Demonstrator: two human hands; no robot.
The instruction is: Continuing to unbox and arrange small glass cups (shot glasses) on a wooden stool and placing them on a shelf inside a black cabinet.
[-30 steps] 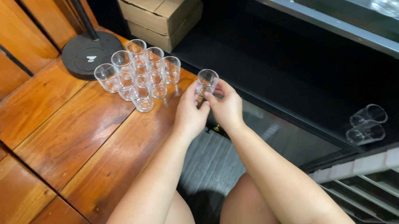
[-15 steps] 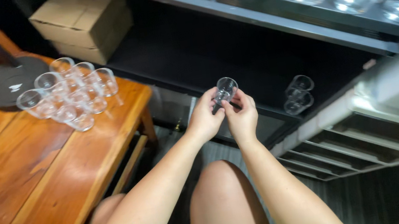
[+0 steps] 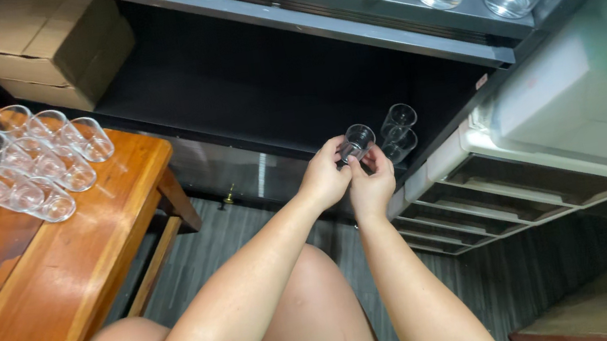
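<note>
Down at the dark lower shelf [image 3: 243, 99], both hands, left hand [image 3: 324, 179] and right hand [image 3: 372, 184], have fingers closed on one small clear shot glass [image 3: 356, 142], just beside two shelved glasses [image 3: 398, 131], so set it down gently, clear of them.

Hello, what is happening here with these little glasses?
A seated person holds one small clear glass with both hands, the left hand and the right hand, in front of a dark lower shelf. Two similar glasses stand on that shelf, right beside the held one. A group of small glasses stands on the wooden table to the left.
</note>
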